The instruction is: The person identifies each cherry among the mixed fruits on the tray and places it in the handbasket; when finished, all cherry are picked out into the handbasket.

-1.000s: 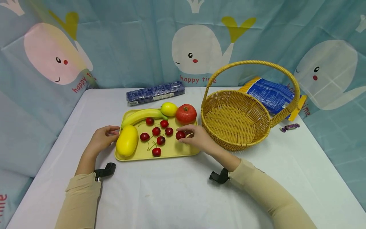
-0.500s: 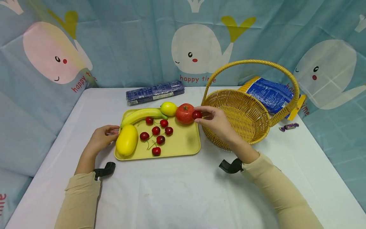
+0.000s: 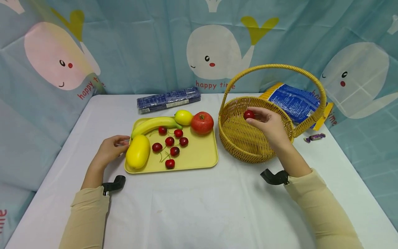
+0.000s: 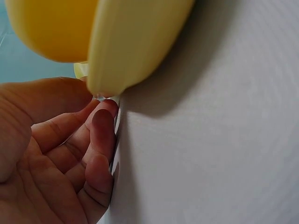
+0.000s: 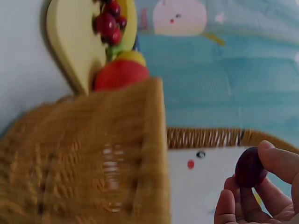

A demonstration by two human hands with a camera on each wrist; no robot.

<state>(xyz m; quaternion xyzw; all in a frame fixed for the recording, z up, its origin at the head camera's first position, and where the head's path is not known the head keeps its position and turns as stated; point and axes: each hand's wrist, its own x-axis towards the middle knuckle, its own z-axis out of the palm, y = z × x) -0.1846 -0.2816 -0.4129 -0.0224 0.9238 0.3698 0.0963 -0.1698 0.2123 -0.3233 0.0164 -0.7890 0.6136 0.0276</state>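
"So, where is the cherry [image 3: 248, 114]?"

"Right of the frame's centre, over the wicker basket [image 3: 230, 147], pinched between the thumb and fingers of the right hand [image 3: 271, 126]."

"And the left hand [image 3: 109, 150]?"

"Left of centre, at the edge of the yellow tray [image 3: 200, 159]. Its fingers are loosely bent there; I can't tell whether they pinch the edge or merely rest on it."

"What worries you?"

"A slip, mainly. That cherry looks smooth and round and sits right at the fingertips, so a weak pinch could lose it early, and it might bounce off the basket. The arched handle [image 3: 273, 66] in the upper right could also catch the hand and tip things."

"Anything on the tray?"

"A nudge from the left hand could set the seven loose cherries [image 3: 169, 141] rolling, perhaps the yellow oval fruit [image 3: 138, 152] too."
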